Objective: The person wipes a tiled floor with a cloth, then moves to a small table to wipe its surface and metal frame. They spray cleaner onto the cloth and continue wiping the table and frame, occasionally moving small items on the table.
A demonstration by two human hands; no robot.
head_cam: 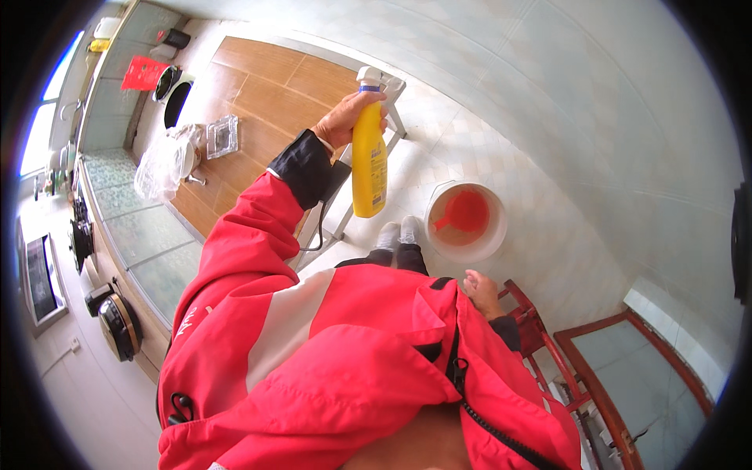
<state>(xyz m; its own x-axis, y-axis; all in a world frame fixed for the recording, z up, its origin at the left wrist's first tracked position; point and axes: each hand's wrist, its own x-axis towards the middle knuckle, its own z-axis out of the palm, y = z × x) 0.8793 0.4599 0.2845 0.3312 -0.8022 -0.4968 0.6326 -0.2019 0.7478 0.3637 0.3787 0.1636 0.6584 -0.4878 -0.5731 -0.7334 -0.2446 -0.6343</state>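
Note:
My left hand (346, 117) grips a yellow spray bottle (369, 170) with a white spray head and a blue collar. The bottle is upright in the picture, near the edge of the wood-look table (276, 106). My right hand (483, 292) hangs low beside my jacket, with its fingers loosely bent and nothing visible in it. Beyond it on the tiled floor stands a white bucket (500, 229), in which lies a red plastic dipper (467, 212), seemingly in cloudy water. My shoes show just left of the bucket.
The table holds a clear plastic container (222, 136), a plastic bag (161, 167) and a red packet (143, 73). A counter with a rice cooker (119, 326) runs along the left. A red wooden chair (531, 323) stands at lower right, near a wood-framed panel (640, 364). A tiled wall bounds the right.

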